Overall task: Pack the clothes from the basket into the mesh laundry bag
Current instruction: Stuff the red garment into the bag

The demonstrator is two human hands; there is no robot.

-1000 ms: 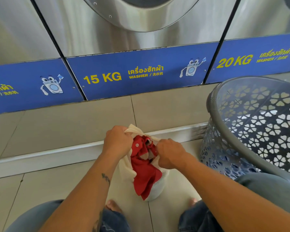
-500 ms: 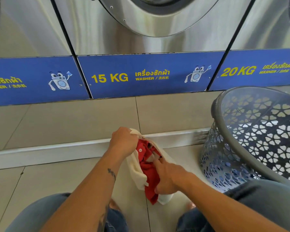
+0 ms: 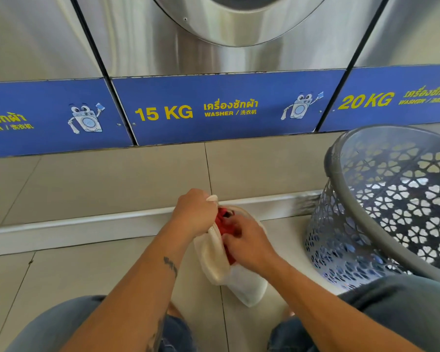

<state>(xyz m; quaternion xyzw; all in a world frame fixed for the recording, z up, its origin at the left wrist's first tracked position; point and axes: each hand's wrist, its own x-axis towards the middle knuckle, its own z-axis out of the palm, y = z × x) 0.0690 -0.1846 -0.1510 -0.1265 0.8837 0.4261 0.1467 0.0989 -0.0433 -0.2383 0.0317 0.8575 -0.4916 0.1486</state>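
The right hand [image 3: 249,243] hides most of the red garment [image 3: 222,218]; its fingertips vanish inside the bag. At three o'clock, the frame crops the basket [image 3: 346,194].

We see our white mesh bag [image 3: 247,288] hanging open over the floor with red clothes [image 3: 222,221] stuffed inside, and the gray holey basket [image 3: 381,240] tipped beside it.

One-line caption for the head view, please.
Left hand holds the mesh bag open while right hand pushes a red garment in, beside the basket.
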